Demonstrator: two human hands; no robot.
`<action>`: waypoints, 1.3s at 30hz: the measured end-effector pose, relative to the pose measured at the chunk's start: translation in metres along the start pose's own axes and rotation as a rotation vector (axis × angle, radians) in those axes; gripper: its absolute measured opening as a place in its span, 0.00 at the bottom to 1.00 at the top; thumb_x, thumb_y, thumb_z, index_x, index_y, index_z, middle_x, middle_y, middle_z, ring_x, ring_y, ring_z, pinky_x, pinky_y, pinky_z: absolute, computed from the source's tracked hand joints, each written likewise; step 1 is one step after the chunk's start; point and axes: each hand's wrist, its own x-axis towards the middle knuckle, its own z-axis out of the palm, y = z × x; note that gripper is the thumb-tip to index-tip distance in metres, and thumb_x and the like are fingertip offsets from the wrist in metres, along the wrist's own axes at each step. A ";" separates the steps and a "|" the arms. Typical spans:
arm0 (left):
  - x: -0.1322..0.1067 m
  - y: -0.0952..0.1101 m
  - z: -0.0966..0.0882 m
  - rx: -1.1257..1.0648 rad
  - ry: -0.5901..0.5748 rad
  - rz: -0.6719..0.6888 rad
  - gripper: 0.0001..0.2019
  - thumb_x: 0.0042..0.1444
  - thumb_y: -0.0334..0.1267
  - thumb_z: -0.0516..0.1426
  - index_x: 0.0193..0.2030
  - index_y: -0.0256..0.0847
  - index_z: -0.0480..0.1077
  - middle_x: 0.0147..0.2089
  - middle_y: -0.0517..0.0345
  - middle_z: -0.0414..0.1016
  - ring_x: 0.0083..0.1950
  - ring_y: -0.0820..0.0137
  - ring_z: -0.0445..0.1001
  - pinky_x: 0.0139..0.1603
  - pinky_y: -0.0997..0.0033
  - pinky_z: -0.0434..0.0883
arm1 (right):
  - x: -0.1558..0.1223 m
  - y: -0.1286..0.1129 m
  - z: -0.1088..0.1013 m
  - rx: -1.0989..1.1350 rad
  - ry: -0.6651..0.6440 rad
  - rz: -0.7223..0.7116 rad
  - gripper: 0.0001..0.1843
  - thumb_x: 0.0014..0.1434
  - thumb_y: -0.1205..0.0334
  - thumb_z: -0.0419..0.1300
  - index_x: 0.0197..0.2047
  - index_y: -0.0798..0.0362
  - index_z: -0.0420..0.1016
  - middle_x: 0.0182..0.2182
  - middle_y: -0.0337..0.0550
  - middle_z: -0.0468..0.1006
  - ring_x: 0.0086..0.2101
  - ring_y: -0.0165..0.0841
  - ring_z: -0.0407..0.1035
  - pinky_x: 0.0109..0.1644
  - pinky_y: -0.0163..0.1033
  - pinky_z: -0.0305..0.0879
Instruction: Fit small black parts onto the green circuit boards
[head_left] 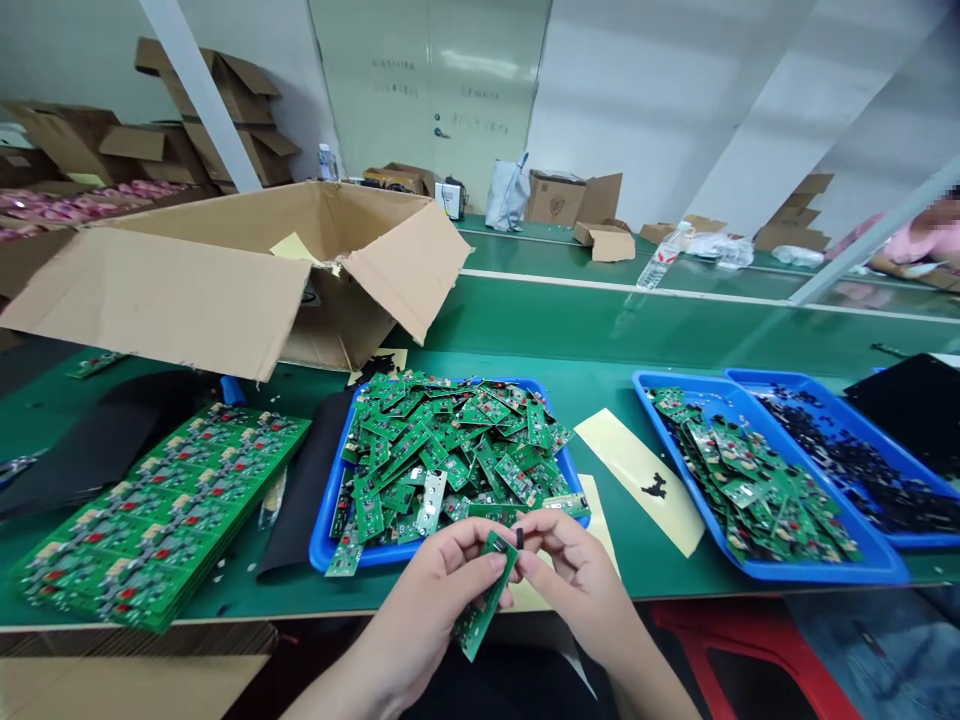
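Note:
My left hand (442, 580) grips a small green circuit board (480, 612), tilted, with its upper end toward my right hand. A short black piece sits near the board's top end. Between the thumb and forefinger of my right hand (574, 575) is another small black strip (519, 538), held upright beside the board. Both hands are close together in front of a blue tray (322, 530) heaped with loose green circuit boards (450, 450). What the black strip is made of I cannot tell.
Stacked board panels (172, 510) lie at left, near an open cardboard box (187, 290). To the right are a second blue tray (825, 570) of boards, a tray of black pieces (862, 460) and a yellow paper sheet (637, 480). A person (922, 240) sits at far right.

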 end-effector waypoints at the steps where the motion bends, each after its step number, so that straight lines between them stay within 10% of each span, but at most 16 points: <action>1: 0.000 0.000 0.000 0.001 -0.008 0.001 0.08 0.44 0.37 0.63 0.31 0.38 0.73 0.25 0.62 0.72 0.25 0.76 0.66 0.29 0.77 0.62 | 0.000 -0.001 -0.001 0.020 -0.015 0.016 0.07 0.59 0.61 0.58 0.41 0.52 0.68 0.28 0.38 0.73 0.32 0.31 0.72 0.42 0.38 0.67; 15: -0.001 -0.007 -0.002 -0.078 -0.068 -0.064 0.10 0.44 0.37 0.65 0.34 0.37 0.73 0.25 0.63 0.71 0.24 0.77 0.67 0.28 0.78 0.61 | 0.000 -0.022 -0.015 -0.184 -0.200 0.127 0.08 0.58 0.64 0.57 0.42 0.53 0.65 0.28 0.38 0.74 0.34 0.33 0.72 0.43 0.40 0.65; 20: -0.004 -0.009 -0.001 -0.007 -0.086 -0.037 0.08 0.45 0.38 0.65 0.32 0.37 0.75 0.24 0.62 0.72 0.24 0.77 0.67 0.29 0.78 0.62 | -0.001 -0.019 -0.018 -0.265 -0.137 0.021 0.33 0.58 0.65 0.56 0.63 0.49 0.46 0.25 0.29 0.72 0.35 0.30 0.73 0.62 0.52 0.51; 25: -0.004 -0.009 -0.005 0.076 -0.044 0.004 0.14 0.44 0.41 0.65 0.39 0.39 0.77 0.27 0.60 0.75 0.27 0.74 0.70 0.33 0.74 0.65 | -0.004 -0.020 -0.021 -0.526 -0.012 -0.091 0.05 0.60 0.63 0.55 0.36 0.51 0.72 0.31 0.40 0.78 0.35 0.34 0.73 0.56 0.48 0.61; 30: -0.002 -0.009 -0.007 0.110 0.145 0.141 0.17 0.47 0.42 0.64 0.45 0.43 0.75 0.29 0.61 0.76 0.30 0.72 0.72 0.36 0.73 0.68 | -0.011 -0.021 -0.017 -0.722 0.230 -0.357 0.06 0.62 0.66 0.53 0.36 0.49 0.71 0.35 0.40 0.79 0.38 0.35 0.73 0.53 0.44 0.64; 39: -0.004 -0.007 0.006 0.032 0.095 0.188 0.13 0.51 0.38 0.60 0.45 0.43 0.75 0.44 0.56 0.78 0.43 0.67 0.73 0.43 0.73 0.69 | -0.008 -0.031 0.002 -0.909 0.144 -0.545 0.08 0.63 0.71 0.50 0.35 0.53 0.68 0.29 0.43 0.75 0.31 0.34 0.68 0.36 0.39 0.65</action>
